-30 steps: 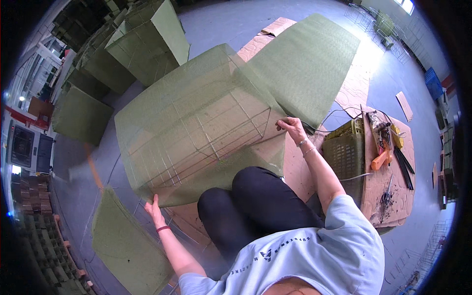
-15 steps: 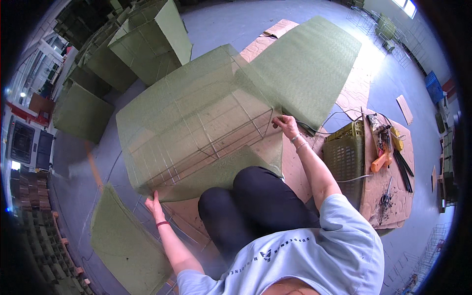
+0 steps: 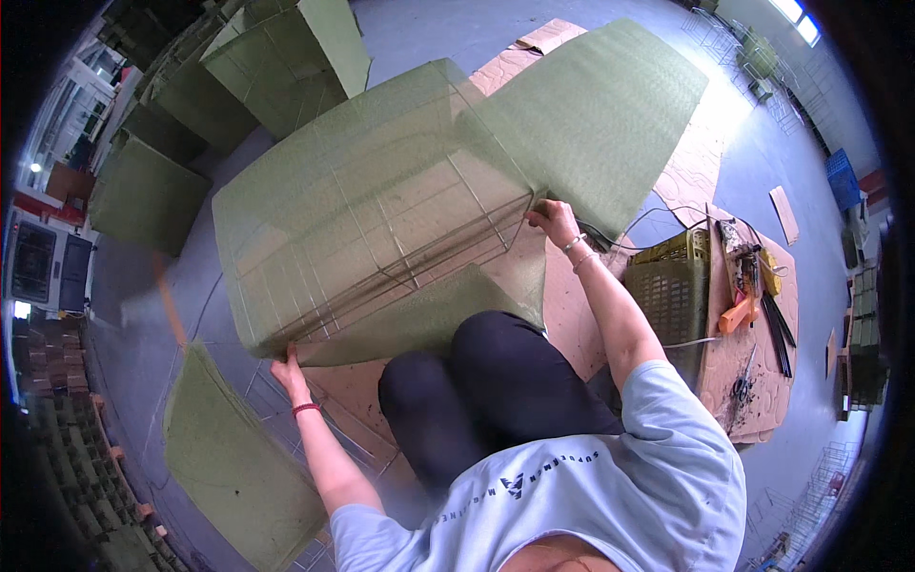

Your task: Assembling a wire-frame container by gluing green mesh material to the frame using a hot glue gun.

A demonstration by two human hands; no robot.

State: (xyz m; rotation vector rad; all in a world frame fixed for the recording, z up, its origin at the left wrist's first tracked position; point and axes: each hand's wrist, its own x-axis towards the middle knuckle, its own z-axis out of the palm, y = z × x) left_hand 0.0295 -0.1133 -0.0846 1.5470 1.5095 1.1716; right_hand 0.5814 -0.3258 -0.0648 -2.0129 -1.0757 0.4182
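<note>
In front of my knees a large box-shaped wire frame is wrapped in see-through green mesh. At its near left corner my left hand is closed, thumb up, on the mesh edge and frame. The near right corner is pinched by my right hand, its fingers bent over the wire and mesh. A loose flap of green mesh hangs from the near side toward my knees. What lies inside each hand's fingers is partly hidden.
Flat green mesh sheets lie on cardboard behind the frame; more mesh lies at left. At right, a yellow crate stands beside cardboard holding an orange-handled tool and scissors. Green mesh boxes stand far left.
The covered frame has shifted slightly up and left in view, and its near side looks a little higher. Both hands have moved with it, still holding the corners.
</note>
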